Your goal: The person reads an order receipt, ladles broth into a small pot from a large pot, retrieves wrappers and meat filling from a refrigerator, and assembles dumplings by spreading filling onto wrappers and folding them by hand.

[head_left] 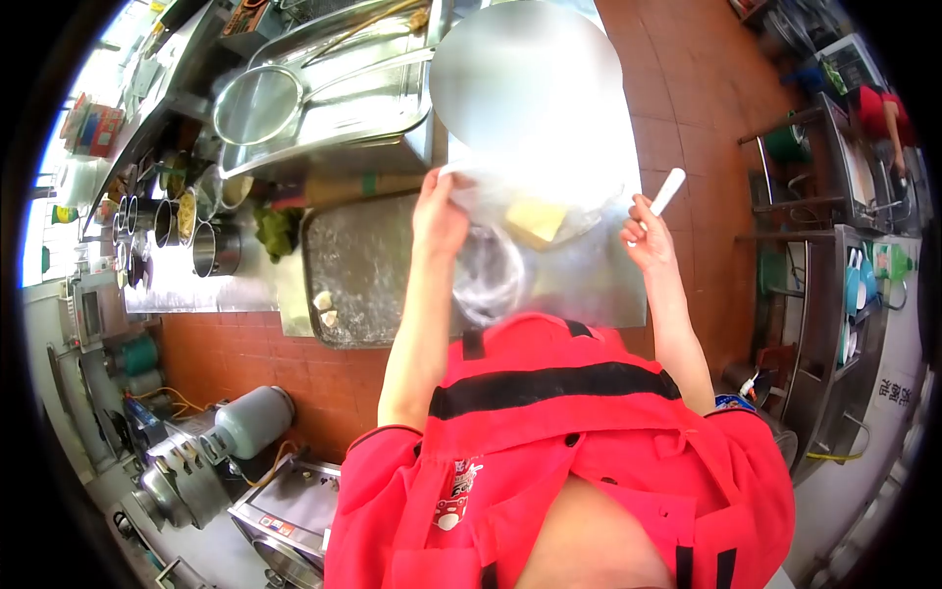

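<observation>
My left hand (439, 218) is closed, its fingertips pinching a pale edge that looks like thin clear plastic. In my right hand (649, 234) is a white-handled utensil (670, 189), its handle pointing up and to the right; its working end is hidden. Between my hands, a pale yellow block (536, 221) lies on crumpled clear plastic (586, 224) over the steel worktop (599, 290). Closer to my body is a round, whitish, see-through thing (489, 275), maybe a bowl or more plastic. A blurred disc covers the area beyond my hands.
Left of me are a floured dark tray (358, 257) with small pale lumps, a steel basin (378, 103) and a round strainer (258, 104). Several metal pots (215, 248) stand farther left. A gas cylinder (253, 422) is at lower left. Another person's arm (895, 137) shows at far right.
</observation>
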Demonstrator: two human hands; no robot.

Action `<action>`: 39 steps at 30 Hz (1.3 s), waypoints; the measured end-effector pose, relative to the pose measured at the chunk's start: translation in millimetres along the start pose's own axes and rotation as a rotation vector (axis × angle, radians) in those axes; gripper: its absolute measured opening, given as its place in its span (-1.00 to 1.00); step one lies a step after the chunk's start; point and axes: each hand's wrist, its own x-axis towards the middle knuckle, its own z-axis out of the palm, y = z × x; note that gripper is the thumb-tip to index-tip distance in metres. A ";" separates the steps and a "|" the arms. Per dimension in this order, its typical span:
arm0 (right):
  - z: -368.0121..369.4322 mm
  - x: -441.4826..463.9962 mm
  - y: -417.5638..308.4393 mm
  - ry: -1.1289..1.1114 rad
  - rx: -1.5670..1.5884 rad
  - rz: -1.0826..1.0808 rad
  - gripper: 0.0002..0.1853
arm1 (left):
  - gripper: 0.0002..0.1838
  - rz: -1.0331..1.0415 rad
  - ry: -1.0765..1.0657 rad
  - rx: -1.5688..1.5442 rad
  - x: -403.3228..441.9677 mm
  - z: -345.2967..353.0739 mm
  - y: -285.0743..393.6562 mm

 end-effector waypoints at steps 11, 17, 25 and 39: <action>169.7 -59.5 36.5 -0.739 -0.996 -0.555 -0.70 | -0.89 -0.048 -0.038 -0.021 -34.2 72.7 38.7; 56.6 -4.4 57.2 -0.389 -1.564 -0.517 -0.59 | -0.79 -0.038 -0.200 -0.293 -20.7 14.7 60.8; 13.8 -5.1 21.2 -0.342 -1.650 -0.534 -0.64 | -0.72 -0.065 0.174 0.118 -25.7 -47.9 11.5; 108.0 46.1 16.5 -0.464 -1.927 -0.282 -0.61 | -0.55 0.483 -0.565 1.643 27.2 12.8 -25.5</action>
